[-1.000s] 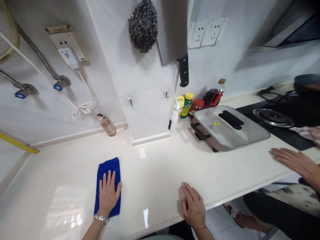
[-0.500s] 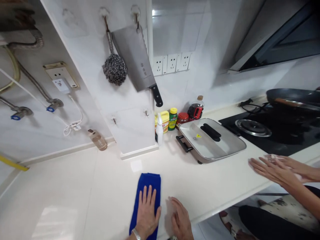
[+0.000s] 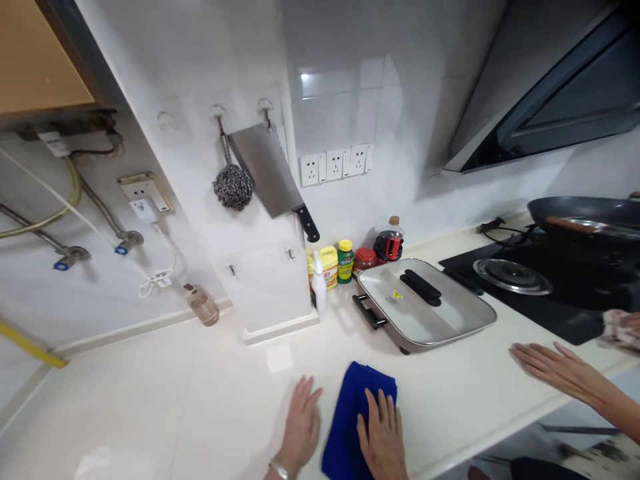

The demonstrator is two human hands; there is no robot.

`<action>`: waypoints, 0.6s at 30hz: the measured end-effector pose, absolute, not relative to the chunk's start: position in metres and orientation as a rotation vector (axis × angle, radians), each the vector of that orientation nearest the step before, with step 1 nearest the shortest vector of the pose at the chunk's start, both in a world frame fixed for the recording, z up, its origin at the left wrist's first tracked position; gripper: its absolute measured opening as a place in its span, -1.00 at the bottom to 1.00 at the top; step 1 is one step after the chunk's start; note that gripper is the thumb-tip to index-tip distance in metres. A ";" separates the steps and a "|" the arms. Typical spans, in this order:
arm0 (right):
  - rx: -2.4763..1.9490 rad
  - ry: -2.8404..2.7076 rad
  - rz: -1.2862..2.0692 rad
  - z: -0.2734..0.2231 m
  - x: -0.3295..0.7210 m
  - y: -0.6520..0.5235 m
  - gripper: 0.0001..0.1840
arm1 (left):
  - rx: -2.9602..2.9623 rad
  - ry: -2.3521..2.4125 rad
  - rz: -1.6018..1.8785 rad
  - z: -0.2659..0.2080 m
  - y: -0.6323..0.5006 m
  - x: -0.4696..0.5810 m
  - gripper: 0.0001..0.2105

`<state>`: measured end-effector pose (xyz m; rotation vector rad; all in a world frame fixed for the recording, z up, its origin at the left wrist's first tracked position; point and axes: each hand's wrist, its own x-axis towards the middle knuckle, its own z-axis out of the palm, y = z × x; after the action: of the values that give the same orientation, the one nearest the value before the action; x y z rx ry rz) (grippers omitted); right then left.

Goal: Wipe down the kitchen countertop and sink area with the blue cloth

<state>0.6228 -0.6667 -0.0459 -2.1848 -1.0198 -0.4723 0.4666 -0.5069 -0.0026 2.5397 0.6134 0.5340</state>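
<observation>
My right hand (image 3: 384, 437) lies flat on a folded blue cloth (image 3: 350, 413) on the white countertop (image 3: 225, 407), its fingers stretched out. To the left of the cloth is my left hand (image 3: 301, 427), with a band on the wrist; its fingers are extended and it holds nothing. Beyond the cloth, to the right, stands a rectangular electric pan (image 3: 400, 333) with a glass lid (image 3: 460, 313) and black handles.
At right, a co-worker's hand (image 3: 555, 370) rests on the counter; near it is a crumpled rag (image 3: 620, 330) by the black stove (image 3: 530, 313). A spray bottle (image 3: 319, 283) and jars stand by the wall. A cleaver (image 3: 270, 170) and scrubber (image 3: 233, 187) hang above.
The blue cloth has shifted right. My left hand has come off it, and my right hand now lies on it. The co-worker's two hands have moved apart. The view has tilted upward.
</observation>
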 end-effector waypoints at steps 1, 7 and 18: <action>-2.200 -1.029 -0.501 -0.050 0.620 -0.661 -0.35 | 2.594 0.688 0.601 -0.005 -0.489 0.446 -0.54; -2.210 -1.256 -0.460 -0.044 0.642 -0.631 -0.19 | 2.498 1.521 0.722 -0.024 -0.424 0.368 -0.50; -2.342 -1.404 -0.339 -0.038 0.736 -0.529 -0.24 | 2.558 1.683 0.748 -0.045 -0.429 0.367 -0.44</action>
<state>0.7356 -0.5287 -0.0377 -2.3419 -1.4043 -0.3392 0.3669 -0.4287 -0.0454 2.5583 1.6826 0.7477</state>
